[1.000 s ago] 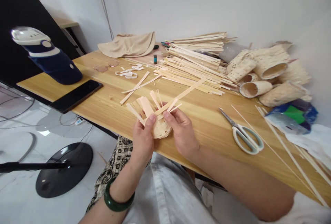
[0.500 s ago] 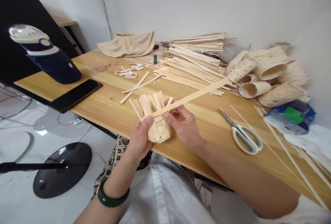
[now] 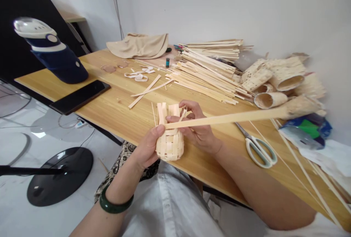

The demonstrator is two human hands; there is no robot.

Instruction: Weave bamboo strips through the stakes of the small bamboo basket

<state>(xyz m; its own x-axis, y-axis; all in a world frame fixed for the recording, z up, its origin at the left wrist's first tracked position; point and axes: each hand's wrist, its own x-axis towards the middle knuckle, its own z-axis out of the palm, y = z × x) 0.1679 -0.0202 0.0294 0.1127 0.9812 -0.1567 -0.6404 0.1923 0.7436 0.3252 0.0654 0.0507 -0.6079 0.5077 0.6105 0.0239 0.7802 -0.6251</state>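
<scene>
Basket (image 3: 170, 145) gripped by left hand (image 3: 146, 148); right hand (image 3: 199, 130) apparently pinches strip (image 3: 233, 118).

A small basket-weaving workshop in a plain white-walled room. The wooden worktop (image 3: 115, 109) carries a heap of pale split strips (image 3: 208, 72), finished woven baskets (image 3: 285, 80), scissors (image 3: 259, 149) and a half-woven basket (image 3: 170, 144). A stand base (image 3: 59, 175) sits on the tiled floor.

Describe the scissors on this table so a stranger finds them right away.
Start at the long wooden table. Right of the person's right hand, near the front edge, lie the scissors. Unlike the long wooden strip held just above them, they have metal blades and pale looped handles.
</scene>
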